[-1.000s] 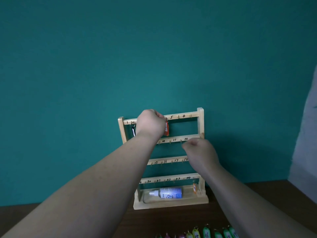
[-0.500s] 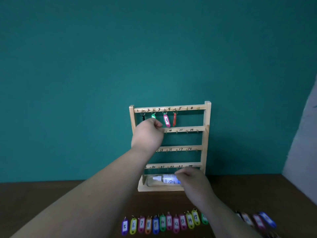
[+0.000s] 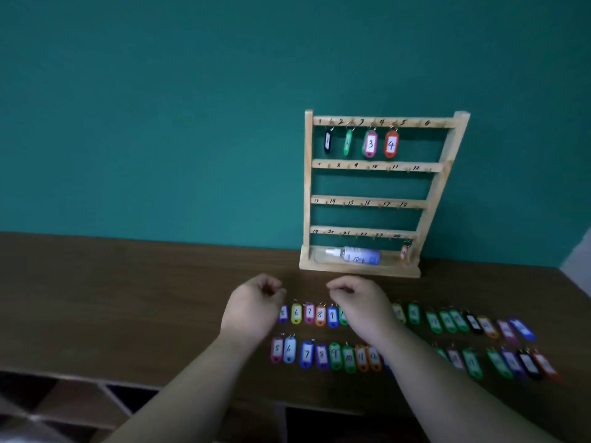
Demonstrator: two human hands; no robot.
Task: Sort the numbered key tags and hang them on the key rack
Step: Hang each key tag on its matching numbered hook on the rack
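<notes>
The wooden key rack (image 3: 444, 174) stands against the teal wall on the table, with numbered hooks on four rails. Tags 1 (image 3: 327, 142), 2 (image 3: 347, 142), 3 (image 3: 370, 144) and 4 (image 3: 391, 144) hang on its top rail. A small orange tag (image 3: 404, 252) hangs at the bottom right hook. Two rows of coloured numbered tags lie on the table, an upper row (image 3: 319, 314) and a lower row (image 3: 335, 354). My left hand (image 3: 254, 306) hovers over the upper row's left end with loosely curled fingers. My right hand (image 3: 361, 303) hovers over the same row, and I see nothing held.
A white and blue bottle (image 3: 358, 254) lies in the rack's base tray. The brown table (image 3: 128, 298) stretches left of the tags. Open shelf compartments (image 3: 96, 398) show below its front edge. A pale wall corner (image 3: 579, 260) is at the far right.
Both hands have come down from the rack to just above the tag rows. Tag 4 now hangs free on the top rail. My view has tilted down and left.
</notes>
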